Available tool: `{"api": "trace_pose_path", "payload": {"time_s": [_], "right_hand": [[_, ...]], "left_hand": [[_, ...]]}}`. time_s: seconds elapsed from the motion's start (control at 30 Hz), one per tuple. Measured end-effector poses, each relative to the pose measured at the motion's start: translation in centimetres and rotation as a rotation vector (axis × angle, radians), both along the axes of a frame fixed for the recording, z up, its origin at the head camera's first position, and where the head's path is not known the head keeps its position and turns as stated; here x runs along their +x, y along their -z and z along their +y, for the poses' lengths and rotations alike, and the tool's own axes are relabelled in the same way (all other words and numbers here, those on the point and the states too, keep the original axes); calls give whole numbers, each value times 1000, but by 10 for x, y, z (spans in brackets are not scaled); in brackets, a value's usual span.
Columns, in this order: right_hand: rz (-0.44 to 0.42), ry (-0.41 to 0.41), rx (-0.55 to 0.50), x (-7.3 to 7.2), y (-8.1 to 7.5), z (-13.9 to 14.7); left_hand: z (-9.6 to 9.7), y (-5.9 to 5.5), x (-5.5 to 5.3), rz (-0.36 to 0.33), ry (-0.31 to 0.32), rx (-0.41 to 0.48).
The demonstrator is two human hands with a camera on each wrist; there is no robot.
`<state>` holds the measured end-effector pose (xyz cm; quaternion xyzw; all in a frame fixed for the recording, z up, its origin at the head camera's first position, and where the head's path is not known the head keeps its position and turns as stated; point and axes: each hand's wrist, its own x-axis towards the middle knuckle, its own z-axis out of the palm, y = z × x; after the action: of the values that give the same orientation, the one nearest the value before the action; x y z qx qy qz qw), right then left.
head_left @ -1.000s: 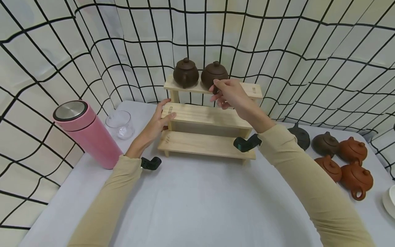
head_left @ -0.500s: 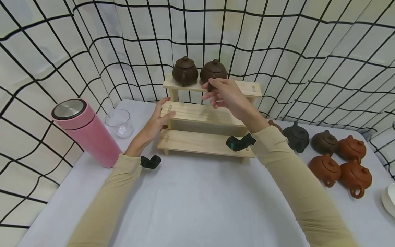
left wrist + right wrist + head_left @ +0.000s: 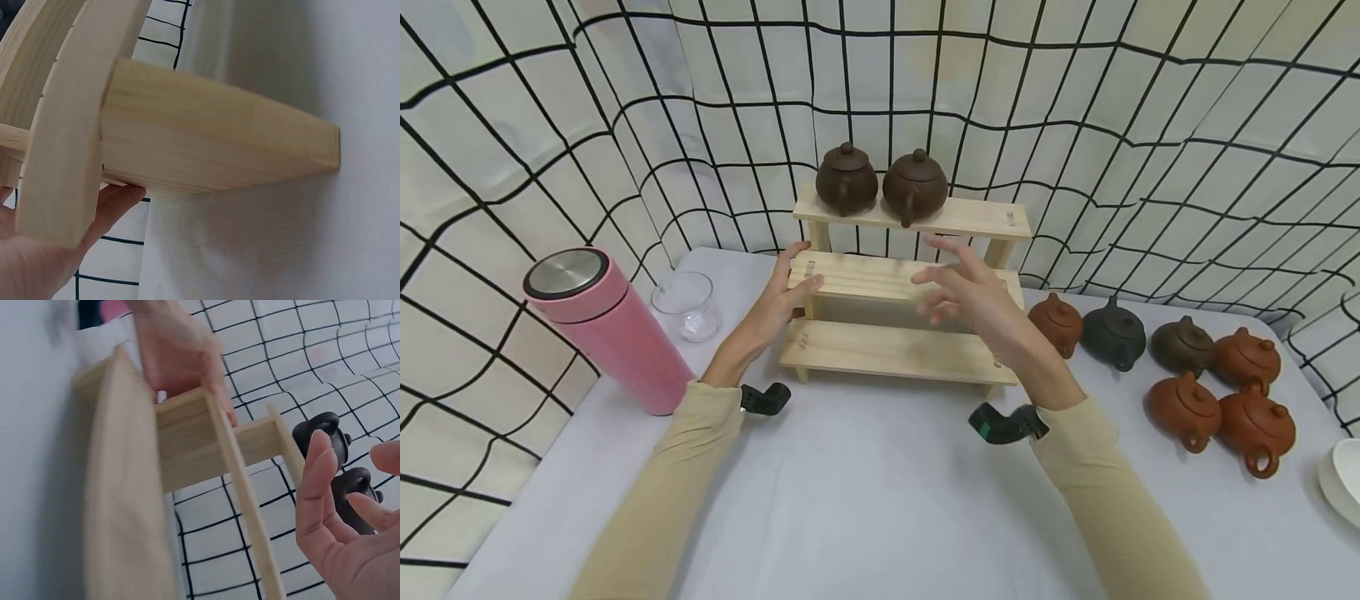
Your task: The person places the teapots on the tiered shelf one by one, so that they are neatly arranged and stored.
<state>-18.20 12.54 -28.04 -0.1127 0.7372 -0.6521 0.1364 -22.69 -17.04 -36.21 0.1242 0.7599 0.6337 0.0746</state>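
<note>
My right grip (image 3: pixel 962 292), empty, fingers loosely spread, has released the right-hand dark teapot (image 3: pixel 916 185) and drawn back; the pot stands on the top shelf (image 3: pixel 977 217) beside a second dark teapot (image 3: pixel 847 179). My left grip (image 3: pixel 771 304) holds the middle shelf (image 3: pixel 865 275) by its left end. I judge that placement complete.

We face a white-clothed table (image 3: pixel 880 508) whose covering lies mostly smooth, with a few faint creases. Around its left, back and right sides we see a black wire grid (image 3: pixel 892 67), its lines bending where the sides meet. Beyond the mesh we find a pale white backing (image 3: pixel 865 71), faintly tinged yellow at upper right and bluish at upper left; we cannot tell whether it is fabric or wall. The light reaches us soft and even, leaving blurred shadows on the tabletop.
</note>
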Motion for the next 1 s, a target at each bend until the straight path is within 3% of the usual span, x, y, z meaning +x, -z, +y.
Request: {"api": "trace_pose_path", "payload": {"time_s": [0.23,0.4,0.6,0.73,0.87,1.0], "right_hand": [[47,-5,175,44,19,49],[120,60,306,69,29,97],[151,187,473,93,44,178],[127,291,504,109,52,229],[87,390,618,125,62,261],[-76,414,715,136,68,285]], "left_hand": [[1,-1,0,29,12,16],[0,-1,1,22,4,10],[3,0,1,15,21,20],[3,0,1,4,8,-2],[1,-2,1,-7,-4,-8],[3,-2,1,-12,8,-3]]}}
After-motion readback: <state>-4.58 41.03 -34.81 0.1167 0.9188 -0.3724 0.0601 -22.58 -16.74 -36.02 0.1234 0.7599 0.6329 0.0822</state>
